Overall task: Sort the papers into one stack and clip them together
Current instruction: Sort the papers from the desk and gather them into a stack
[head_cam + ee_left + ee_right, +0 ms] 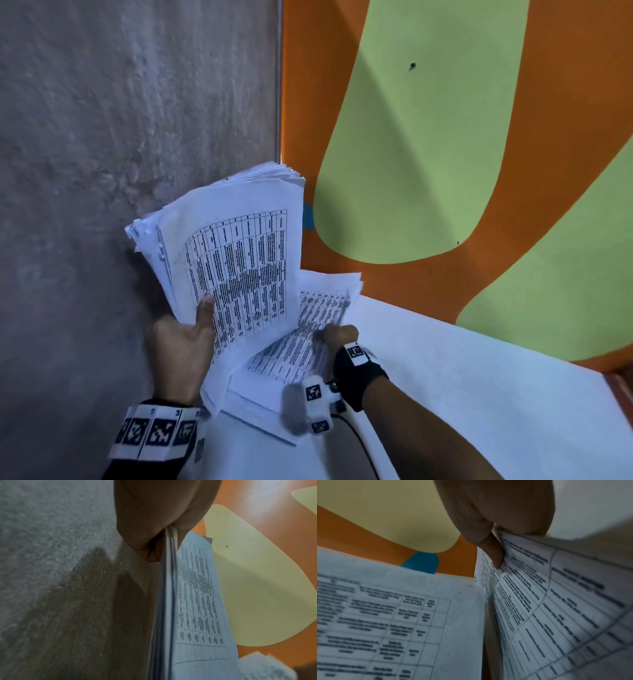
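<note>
My left hand (191,329) grips a thick stack of printed papers (236,246) by its lower edge, thumb on the front sheet, and holds it tilted up over the table's left edge. The left wrist view shows the stack (171,601) edge-on, pinched in my left hand (164,524). My right hand (337,337) pinches a second, thinner bundle of printed sheets (318,318) that lies lower, beside and partly under the raised stack. In the right wrist view my right hand's thumb (494,555) presses on those bent sheets (547,601), and the other stack (393,615) is at the left. No clip is in view.
A white table surface (479,394) lies under my right arm, with more white sheets (253,407) near the front. An orange and green patterned surface (428,137) runs behind it. Grey rough floor (102,137) fills the left. A black cable (359,442) hangs from my right wrist.
</note>
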